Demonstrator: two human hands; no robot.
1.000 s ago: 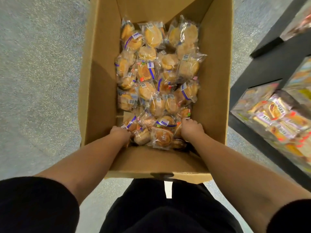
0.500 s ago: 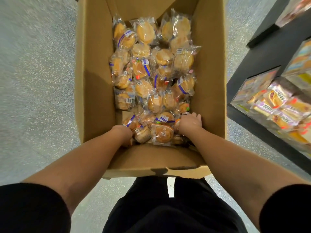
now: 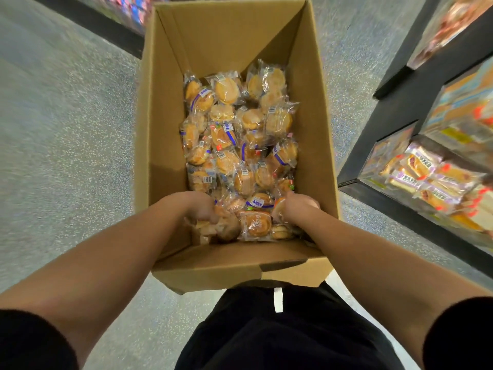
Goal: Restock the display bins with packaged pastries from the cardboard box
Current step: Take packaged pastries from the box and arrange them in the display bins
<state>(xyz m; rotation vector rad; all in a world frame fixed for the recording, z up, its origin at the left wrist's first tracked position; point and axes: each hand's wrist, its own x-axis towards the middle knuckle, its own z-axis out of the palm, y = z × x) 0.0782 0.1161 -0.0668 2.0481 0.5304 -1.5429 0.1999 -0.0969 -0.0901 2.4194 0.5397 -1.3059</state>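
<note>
Matt brown cardboard box, glossy clear plastic pastry wrappers, speckled floor.

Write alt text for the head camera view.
Both hands, left hand and right hand, grab wrapped pastries at the near end of an open cardboard box on a speckled floor; display bins stand to the right.

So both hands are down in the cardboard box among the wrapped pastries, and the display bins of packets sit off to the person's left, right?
Not quite: the display bins sit to the person's right, as the head view shows. The rest holds: the left hand and the right hand are both down in the cardboard box among the wrapped pastries.
</note>
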